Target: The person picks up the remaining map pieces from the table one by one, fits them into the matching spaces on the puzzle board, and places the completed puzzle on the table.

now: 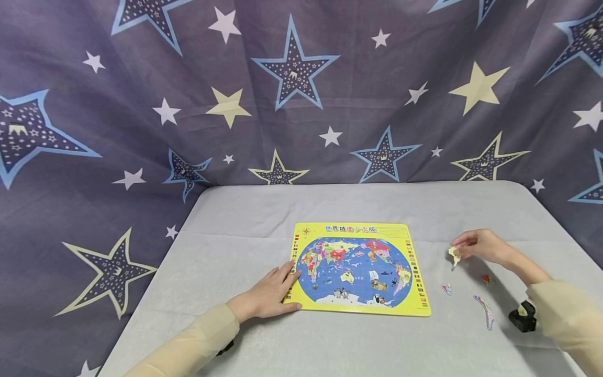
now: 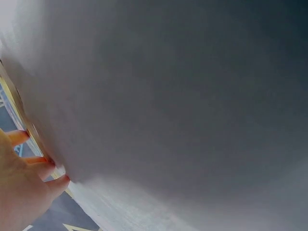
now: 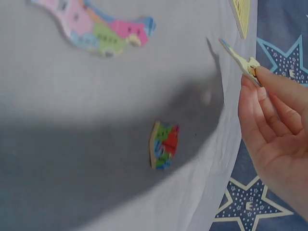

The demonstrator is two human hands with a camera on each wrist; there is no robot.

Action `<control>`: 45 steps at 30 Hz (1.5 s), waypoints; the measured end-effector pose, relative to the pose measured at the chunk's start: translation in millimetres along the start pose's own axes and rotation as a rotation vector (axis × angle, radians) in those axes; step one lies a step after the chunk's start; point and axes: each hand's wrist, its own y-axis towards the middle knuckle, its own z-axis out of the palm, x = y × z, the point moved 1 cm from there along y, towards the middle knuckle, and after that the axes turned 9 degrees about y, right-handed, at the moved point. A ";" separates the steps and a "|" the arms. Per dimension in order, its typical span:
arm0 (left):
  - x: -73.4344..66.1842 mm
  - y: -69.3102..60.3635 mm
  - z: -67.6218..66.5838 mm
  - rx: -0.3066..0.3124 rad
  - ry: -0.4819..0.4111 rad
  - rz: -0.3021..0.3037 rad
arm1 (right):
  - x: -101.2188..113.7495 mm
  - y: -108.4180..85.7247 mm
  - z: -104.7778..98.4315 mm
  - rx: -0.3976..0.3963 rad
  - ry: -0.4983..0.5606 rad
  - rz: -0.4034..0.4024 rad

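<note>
A yellow world-map puzzle board (image 1: 355, 308) lies flat on the table. The left hand (image 1: 270, 294) rests on its left edge with fingers straight; the left wrist view shows that hand (image 2: 29, 187) at the board's edge. Right of the board, the right hand (image 1: 481, 246) pinches a small pale yellow piece (image 1: 454, 255) above the table. In the right wrist view, thumb and fingers of that hand (image 3: 276, 115) hold the piece (image 3: 240, 61) by one end.
Three loose pieces lie right of the board: a small pink-blue one (image 1: 447, 288), a red-green one (image 1: 487, 279) and a long curved one (image 1: 485, 312). The grey cloth-covered table (image 1: 226, 209) meets a star-patterned curtain (image 1: 330, 162) at its back.
</note>
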 end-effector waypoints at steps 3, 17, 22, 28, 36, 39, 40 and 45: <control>0.1 -0.2 0.2 0.004 0.000 -0.002 | 3.0 2.4 6.2 0.010 0.023 0.001; 0.2 -0.4 0.4 0.009 -0.008 -0.003 | 16.0 13.9 33.7 0.086 0.093 -0.044; 0.1 -0.3 0.3 0.004 -0.004 -0.003 | 20.2 17.7 41.7 0.110 0.122 -0.040; -0.3 -0.3 0.0 0.007 -0.002 -0.004 | 24.1 20.4 48.9 0.129 0.136 -0.054; -0.2 0.1 0.5 0.009 -0.001 -0.008 | 27.8 25.3 58.6 0.144 0.158 -0.049; -0.3 -0.1 0.7 0.010 -0.005 -0.010 | 30.3 27.2 61.6 0.153 0.157 -0.045; -0.3 -0.2 0.8 0.010 -0.006 -0.011 | 31.1 27.7 62.4 0.155 0.157 -0.044; 0.1 -0.3 1.4 0.004 -0.006 -0.008 | 34.5 29.5 66.4 0.166 0.160 -0.036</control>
